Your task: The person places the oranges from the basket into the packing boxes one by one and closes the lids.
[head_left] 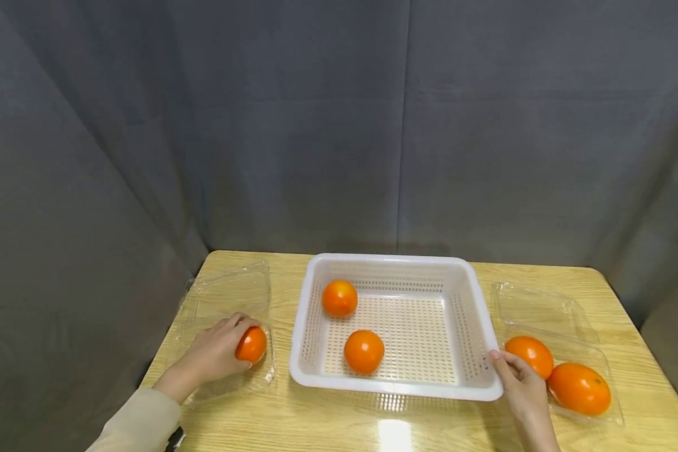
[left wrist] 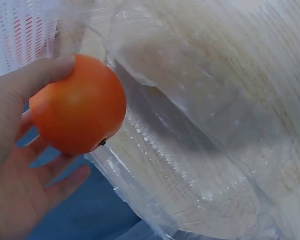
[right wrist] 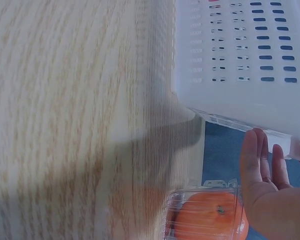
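Observation:
My left hand [head_left: 217, 350] holds an orange [head_left: 252, 344] over the left clear plastic clamshell box [head_left: 234, 289]. In the left wrist view, thumb and fingers go round the orange [left wrist: 80, 107], with its small dark stem end showing, and the opened box [left wrist: 185, 175] shows no fruit inside. At the front right corner of the white plastic basket [head_left: 395, 390], my right hand [head_left: 522, 392] pinches the rim, thumb on top. The right wrist view has its fingers [right wrist: 252, 160] under the basket's rim. Two oranges, one at the back [head_left: 339, 298] and one nearer [head_left: 364, 352], lie in the basket's left half.
An opened clear clamshell box [head_left: 542, 307] on the right holds two large oranges [head_left: 579, 388], right beside my right hand. Everything stands on a wood-grain table [head_left: 294, 420]. Grey curtains [head_left: 316, 125] hang behind and at both sides.

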`<action>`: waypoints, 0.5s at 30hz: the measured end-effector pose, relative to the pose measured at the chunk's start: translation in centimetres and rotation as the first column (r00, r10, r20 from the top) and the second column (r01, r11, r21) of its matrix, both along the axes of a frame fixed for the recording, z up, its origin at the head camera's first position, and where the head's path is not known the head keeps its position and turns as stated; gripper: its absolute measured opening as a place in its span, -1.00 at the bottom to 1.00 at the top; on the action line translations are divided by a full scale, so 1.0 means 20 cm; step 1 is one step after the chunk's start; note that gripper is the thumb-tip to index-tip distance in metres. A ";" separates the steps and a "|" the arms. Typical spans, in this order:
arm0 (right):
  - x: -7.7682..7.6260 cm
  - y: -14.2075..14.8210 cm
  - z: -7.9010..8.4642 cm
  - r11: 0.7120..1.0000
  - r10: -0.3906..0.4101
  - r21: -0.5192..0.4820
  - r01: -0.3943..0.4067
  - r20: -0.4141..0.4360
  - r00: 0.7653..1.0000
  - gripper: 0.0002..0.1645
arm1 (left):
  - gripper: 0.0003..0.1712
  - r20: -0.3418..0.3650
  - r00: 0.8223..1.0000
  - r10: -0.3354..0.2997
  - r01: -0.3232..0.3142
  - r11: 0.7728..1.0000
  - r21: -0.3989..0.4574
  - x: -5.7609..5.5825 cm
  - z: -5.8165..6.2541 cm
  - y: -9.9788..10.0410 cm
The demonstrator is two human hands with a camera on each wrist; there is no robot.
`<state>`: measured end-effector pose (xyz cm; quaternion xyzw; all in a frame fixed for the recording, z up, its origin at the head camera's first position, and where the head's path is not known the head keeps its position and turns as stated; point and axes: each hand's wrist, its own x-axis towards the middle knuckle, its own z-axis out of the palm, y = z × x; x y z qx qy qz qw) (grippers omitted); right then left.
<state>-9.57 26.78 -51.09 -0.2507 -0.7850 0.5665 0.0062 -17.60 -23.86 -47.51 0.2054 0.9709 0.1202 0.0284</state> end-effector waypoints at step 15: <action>0.00 0.00 0.00 1.000 -0.024 -0.017 0.024 -0.013 1.000 -0.23 | -0.18 0.011 1.000 0.024 -0.023 1.000 -0.012 -0.03 -0.07 0.01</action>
